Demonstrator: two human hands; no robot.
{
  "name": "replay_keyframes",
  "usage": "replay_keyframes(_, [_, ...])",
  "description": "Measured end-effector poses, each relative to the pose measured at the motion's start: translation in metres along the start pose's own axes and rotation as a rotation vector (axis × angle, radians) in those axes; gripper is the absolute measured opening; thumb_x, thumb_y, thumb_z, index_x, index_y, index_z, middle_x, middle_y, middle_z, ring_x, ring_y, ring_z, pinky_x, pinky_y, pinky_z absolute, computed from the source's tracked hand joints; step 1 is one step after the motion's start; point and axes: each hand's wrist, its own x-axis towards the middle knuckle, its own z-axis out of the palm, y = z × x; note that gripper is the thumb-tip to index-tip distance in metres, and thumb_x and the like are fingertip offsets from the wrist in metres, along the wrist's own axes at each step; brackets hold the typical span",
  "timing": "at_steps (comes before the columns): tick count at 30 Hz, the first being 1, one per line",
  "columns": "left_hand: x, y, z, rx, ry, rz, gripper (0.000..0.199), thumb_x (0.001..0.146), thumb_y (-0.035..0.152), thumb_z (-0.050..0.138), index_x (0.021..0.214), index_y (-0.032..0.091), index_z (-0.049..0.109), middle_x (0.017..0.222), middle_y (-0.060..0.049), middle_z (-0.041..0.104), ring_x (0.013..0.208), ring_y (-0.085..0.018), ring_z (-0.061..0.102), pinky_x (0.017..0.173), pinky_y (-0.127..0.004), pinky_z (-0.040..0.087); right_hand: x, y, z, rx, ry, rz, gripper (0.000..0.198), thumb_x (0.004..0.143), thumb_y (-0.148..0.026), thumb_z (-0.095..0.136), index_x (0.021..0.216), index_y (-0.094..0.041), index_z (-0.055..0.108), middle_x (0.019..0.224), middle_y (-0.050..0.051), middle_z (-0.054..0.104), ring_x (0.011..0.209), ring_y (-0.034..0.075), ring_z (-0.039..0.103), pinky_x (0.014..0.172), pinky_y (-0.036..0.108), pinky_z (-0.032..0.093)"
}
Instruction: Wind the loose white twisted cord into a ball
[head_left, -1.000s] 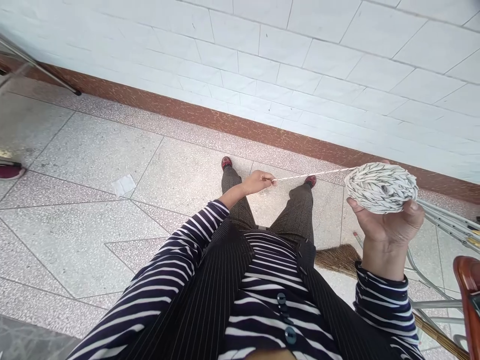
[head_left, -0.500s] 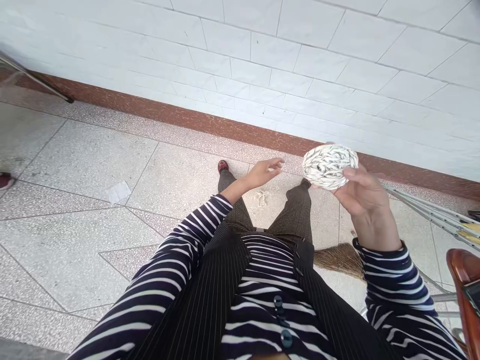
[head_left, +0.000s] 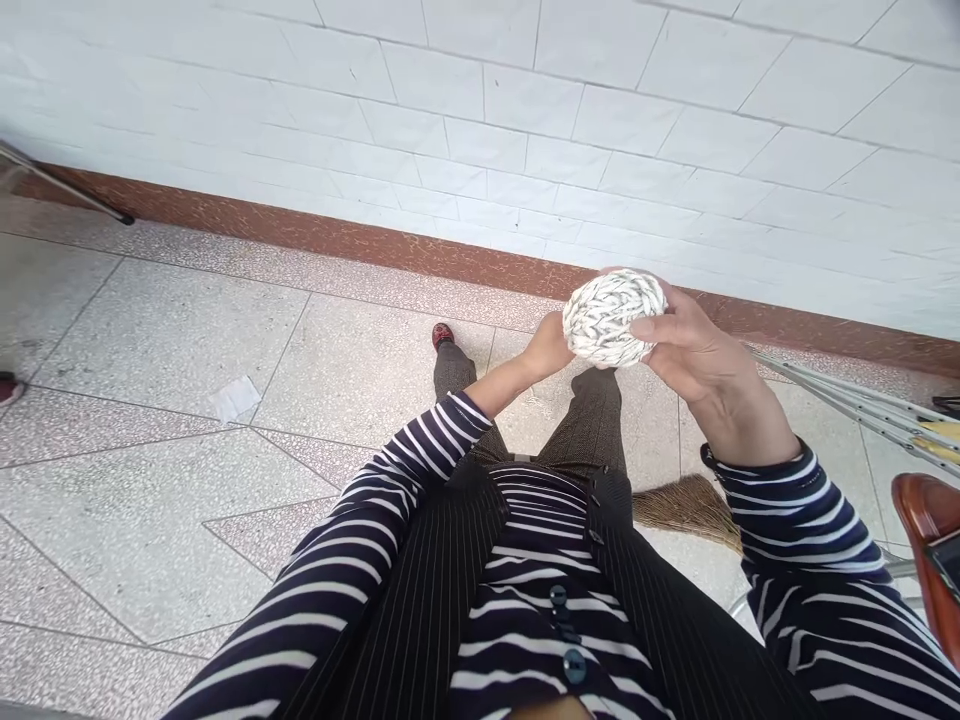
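Note:
A white oval piece of braided cord (head_left: 609,318), flecked with grey, is held up in front of me at about thigh height. My right hand (head_left: 694,345) grips it from the right, its thumb lying across the front face and its other fingers mostly behind. At the left edge of the piece, my left hand (head_left: 549,347) meets it. The left fingers pass out of sight behind the braid, so their grip is hidden.
A straw broom (head_left: 690,508) lies on the floor to the right of my legs. Farther right are a metal rack (head_left: 847,393) and a brown wooden armrest (head_left: 921,520). White paper (head_left: 235,399) lies on the floor at left. A tiled wall (head_left: 480,130) stands ahead.
My left hand has moved right, from apart to against the braided piece. The right hand has brought the piece left and slightly up.

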Motion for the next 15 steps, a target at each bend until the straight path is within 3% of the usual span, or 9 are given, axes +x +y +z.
replay_keyframes(4, [-0.006,-0.003,-0.010,-0.095,-0.141,-0.044,0.041,0.097,0.048,0.062,0.080,0.012,0.072,0.081,-0.007,0.075,0.077,-0.014,0.070,0.078,-0.028,0.061,0.004,-0.015,-0.007,0.090,0.098,-0.185,0.043,0.060,-0.032,0.085,0.096,-0.026,0.064,0.111,0.005,0.074,0.113,0.032,0.069,0.080,0.048,0.067])
replay_keyframes(7, [-0.010,-0.014,-0.026,-0.100,-0.259,-0.132,0.041,0.096,0.046,0.064,0.076,0.011,0.070,0.078,-0.007,0.072,0.071,-0.011,0.068,0.070,-0.024,0.060,0.010,-0.028,-0.019,0.190,0.203,-0.320,0.034,0.061,-0.027,0.082,0.086,-0.025,0.059,0.104,0.003,0.074,0.107,0.025,0.070,0.073,0.038,0.065])
replay_keyframes(11, [0.002,-0.023,-0.051,0.006,-0.272,-0.157,0.032,0.097,0.036,0.062,0.080,0.011,0.070,0.083,-0.007,0.072,0.074,-0.011,0.068,0.069,-0.024,0.059,0.018,-0.037,-0.036,0.265,0.314,-0.384,0.029,0.060,-0.025,0.080,0.079,-0.022,0.059,0.099,0.004,0.072,0.102,0.026,0.069,0.070,0.038,0.065])
replay_keyframes(15, [0.023,-0.019,-0.073,0.179,-0.311,-0.137,0.034,0.097,0.032,0.059,0.071,0.012,0.066,0.072,-0.005,0.068,0.064,-0.010,0.063,0.064,-0.022,0.053,0.016,-0.037,-0.047,0.238,0.379,-0.508,0.029,0.056,-0.022,0.079,0.078,-0.021,0.060,0.098,0.004,0.069,0.099,0.026,0.069,0.066,0.038,0.064])
